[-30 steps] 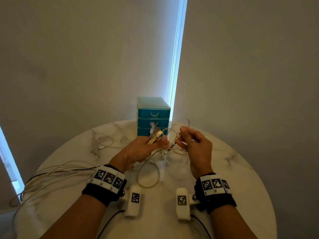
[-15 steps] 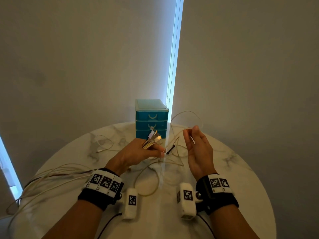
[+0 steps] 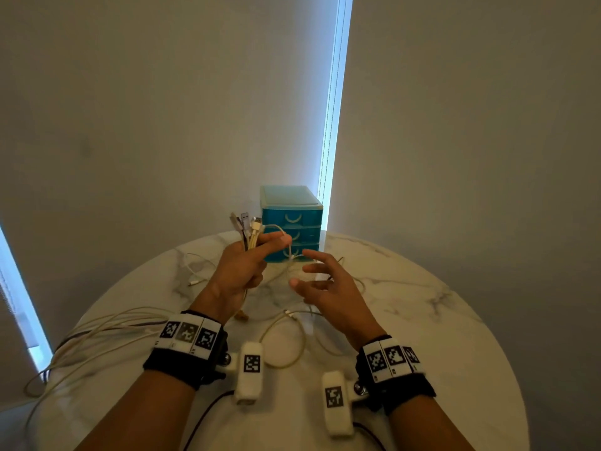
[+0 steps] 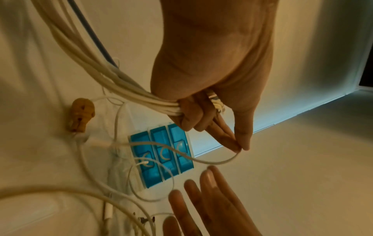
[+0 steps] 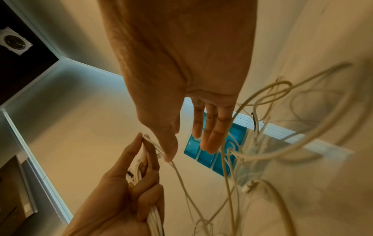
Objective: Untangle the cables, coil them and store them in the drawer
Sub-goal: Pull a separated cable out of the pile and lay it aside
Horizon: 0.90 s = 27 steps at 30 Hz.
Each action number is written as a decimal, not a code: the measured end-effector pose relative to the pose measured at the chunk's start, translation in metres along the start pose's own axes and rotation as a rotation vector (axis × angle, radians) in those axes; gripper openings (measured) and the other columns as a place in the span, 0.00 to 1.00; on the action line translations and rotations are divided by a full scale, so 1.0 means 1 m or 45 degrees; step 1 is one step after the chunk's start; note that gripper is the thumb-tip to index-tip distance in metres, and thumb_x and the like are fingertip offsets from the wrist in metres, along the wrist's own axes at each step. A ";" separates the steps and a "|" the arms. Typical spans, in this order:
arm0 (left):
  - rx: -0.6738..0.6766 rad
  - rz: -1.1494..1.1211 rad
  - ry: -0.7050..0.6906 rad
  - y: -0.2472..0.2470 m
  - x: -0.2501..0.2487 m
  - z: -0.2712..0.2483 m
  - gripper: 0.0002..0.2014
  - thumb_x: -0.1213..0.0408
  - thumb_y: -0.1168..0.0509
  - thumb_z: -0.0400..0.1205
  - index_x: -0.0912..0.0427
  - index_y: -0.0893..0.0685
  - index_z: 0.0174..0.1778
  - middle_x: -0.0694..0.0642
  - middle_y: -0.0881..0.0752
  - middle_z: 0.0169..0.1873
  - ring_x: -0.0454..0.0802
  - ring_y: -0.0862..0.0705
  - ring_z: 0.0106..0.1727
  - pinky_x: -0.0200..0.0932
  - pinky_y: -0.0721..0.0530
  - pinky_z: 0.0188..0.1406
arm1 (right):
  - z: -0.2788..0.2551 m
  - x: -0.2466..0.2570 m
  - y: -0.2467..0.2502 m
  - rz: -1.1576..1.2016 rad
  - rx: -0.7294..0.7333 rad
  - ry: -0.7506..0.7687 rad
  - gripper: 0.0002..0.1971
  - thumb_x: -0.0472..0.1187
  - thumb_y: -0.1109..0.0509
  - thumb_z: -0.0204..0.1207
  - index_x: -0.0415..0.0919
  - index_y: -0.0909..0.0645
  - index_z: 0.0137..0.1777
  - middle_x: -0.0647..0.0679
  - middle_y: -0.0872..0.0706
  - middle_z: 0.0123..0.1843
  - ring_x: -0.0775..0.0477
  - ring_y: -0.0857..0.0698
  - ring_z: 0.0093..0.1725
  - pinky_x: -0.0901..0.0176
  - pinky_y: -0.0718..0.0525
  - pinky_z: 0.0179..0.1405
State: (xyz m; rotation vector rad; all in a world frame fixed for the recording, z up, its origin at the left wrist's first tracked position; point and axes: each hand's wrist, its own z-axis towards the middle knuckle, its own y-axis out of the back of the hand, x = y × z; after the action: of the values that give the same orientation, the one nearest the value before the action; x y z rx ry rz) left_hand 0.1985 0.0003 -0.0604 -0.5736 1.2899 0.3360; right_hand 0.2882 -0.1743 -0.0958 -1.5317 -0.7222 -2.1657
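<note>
My left hand (image 3: 247,265) is raised over the marble table (image 3: 422,320) and grips a bundle of white cables (image 4: 113,83), their USB plugs (image 3: 248,222) sticking up above the fist. Its thumb and forefinger also pinch one thin white cable (image 4: 201,161) that loops down toward the table. My right hand (image 3: 322,288) hovers just right of it with fingers spread and straight, holding nothing. Loose cable loops (image 3: 286,346) lie between my wrists. A small teal three-drawer unit (image 3: 291,222) stands at the table's far edge with all drawers closed.
The bundle's long tails (image 3: 97,333) trail left across the table and over its edge. Another thin cable (image 3: 195,271) lies far left of the drawer unit. A small tan object (image 4: 81,115) rests near the cables. Walls stand close behind the table.
My left hand has lifted the bundle higher, in front of the drawer unit. My right hand has let go of the thin cable it pinched and opened its fingers.
</note>
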 end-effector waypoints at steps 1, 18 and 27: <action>0.024 0.036 0.007 -0.003 0.001 -0.001 0.16 0.49 0.15 0.74 0.49 0.03 0.55 0.55 0.25 0.32 0.44 0.38 0.24 0.39 0.40 0.22 | -0.001 0.000 -0.003 -0.019 0.024 0.008 0.25 0.49 0.15 0.78 0.60 0.16 0.74 0.57 0.13 0.68 0.52 0.08 0.60 0.54 0.05 0.54; 0.038 0.083 -0.041 -0.023 -0.001 -0.006 0.33 0.26 0.30 0.78 0.54 0.06 0.58 0.55 0.20 0.39 0.44 0.39 0.25 0.39 0.41 0.23 | 0.004 0.025 0.013 1.468 -0.369 -0.127 0.14 0.35 0.33 0.92 0.28 0.17 0.72 0.35 0.07 0.68 0.44 0.07 0.68 0.60 0.08 0.61; -0.071 0.166 -0.110 -0.032 0.002 -0.014 0.23 0.44 0.23 0.81 0.60 0.09 0.60 0.37 0.22 0.19 0.35 0.27 0.19 0.32 0.31 0.21 | 0.008 0.023 0.004 1.458 -0.277 -0.178 0.16 0.35 0.36 0.93 0.29 0.18 0.76 0.36 0.09 0.71 0.45 0.10 0.73 0.54 0.16 0.75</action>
State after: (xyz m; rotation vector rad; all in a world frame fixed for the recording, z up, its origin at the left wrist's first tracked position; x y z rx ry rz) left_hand 0.2053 -0.0339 -0.0577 -0.5175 1.2404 0.5013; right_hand 0.2888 -0.1727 -0.0710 -1.6043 0.3545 -1.2743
